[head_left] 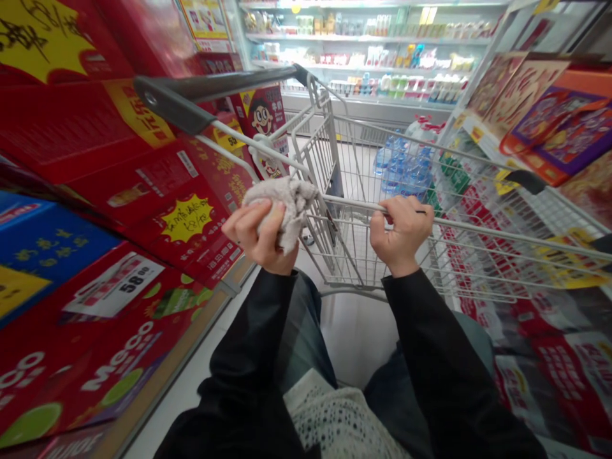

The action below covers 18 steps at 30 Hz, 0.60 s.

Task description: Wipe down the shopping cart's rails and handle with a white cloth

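The shopping cart [468,224] stands crosswise in front of the seated or crouching person, its long axis running left to right. From where I stand, its grey handle [239,83] is at the far left, slanting away toward the fridge, and the wire basket stretches off to the right. The pale grey cleaning cloth [299,201] is bunched up against the cart's frame near the handle end; it's too crumpled to give a clear long axis, though one fold droops downward.

The left hand [262,236] has its fingers bent over the cloth, clutching it. The right hand [401,233] is curled tight round the near top rail [354,204], well apart from the cloth.

I count one cart, one handle, one cloth and two hands. On the left, two yellow starburst signs [186,218] sit on the red cartons [162,172], and one blue box [52,239] shows above the red Meco boxes [119,363]. Past the cart, blue-labelled water bottles [406,169] stand in a cluster on the floor, too crowded to count. One lit refrigerated display [373,39] fills the back. Over on the right is one orange-and-purple box [564,127], above shelves of red packs whose number I can't make out.
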Each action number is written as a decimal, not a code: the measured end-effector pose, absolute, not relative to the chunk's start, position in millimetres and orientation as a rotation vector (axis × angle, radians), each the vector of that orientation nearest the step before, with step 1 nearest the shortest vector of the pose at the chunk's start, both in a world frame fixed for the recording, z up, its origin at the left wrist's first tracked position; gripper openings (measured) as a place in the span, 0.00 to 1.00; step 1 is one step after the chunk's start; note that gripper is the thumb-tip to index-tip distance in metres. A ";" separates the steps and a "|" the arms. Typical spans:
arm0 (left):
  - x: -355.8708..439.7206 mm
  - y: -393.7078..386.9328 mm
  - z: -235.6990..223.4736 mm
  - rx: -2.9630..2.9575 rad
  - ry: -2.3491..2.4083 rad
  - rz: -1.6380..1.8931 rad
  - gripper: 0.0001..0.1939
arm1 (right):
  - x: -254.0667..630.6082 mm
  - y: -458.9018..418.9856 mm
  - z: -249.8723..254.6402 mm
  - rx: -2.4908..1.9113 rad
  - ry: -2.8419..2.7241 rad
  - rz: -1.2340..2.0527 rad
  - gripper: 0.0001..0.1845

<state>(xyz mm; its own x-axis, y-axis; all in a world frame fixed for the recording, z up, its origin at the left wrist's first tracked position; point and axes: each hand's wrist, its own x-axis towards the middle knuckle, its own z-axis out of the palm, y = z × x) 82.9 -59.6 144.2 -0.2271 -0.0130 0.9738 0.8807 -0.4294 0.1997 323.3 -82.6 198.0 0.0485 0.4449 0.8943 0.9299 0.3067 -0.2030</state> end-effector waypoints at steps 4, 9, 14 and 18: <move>95.6 -66.4 95.2 -1.609 -1.046 -1.667 0.14 | 322.6 -83.0 198.6 -1.320 -1.563 -0.620 0.10; 123.3 -115.4 -16.1 -2.187 -1.102 -1.459 0.10 | 321.6 -79.4 198.5 -1.304 -1.553 -0.619 0.10; 116.7 -113.5 -9.6 -2.113 -1.134 -1.529 0.10 | 321.7 -78.9 196.4 -1.300 -1.540 -0.621 0.08; 88.5 -81.9 90.9 -1.668 -1.100 -1.757 0.11 | 323.9 -80.2 195.4 -1.287 -1.541 -0.645 0.09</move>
<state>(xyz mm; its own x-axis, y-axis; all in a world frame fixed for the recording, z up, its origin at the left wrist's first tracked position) 88.5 -81.9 90.9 -0.1453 0.1835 0.9722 0.7943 -0.5643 0.2252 323.9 -80.2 195.4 0.0507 0.4117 0.9099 0.9371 0.2954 -0.1859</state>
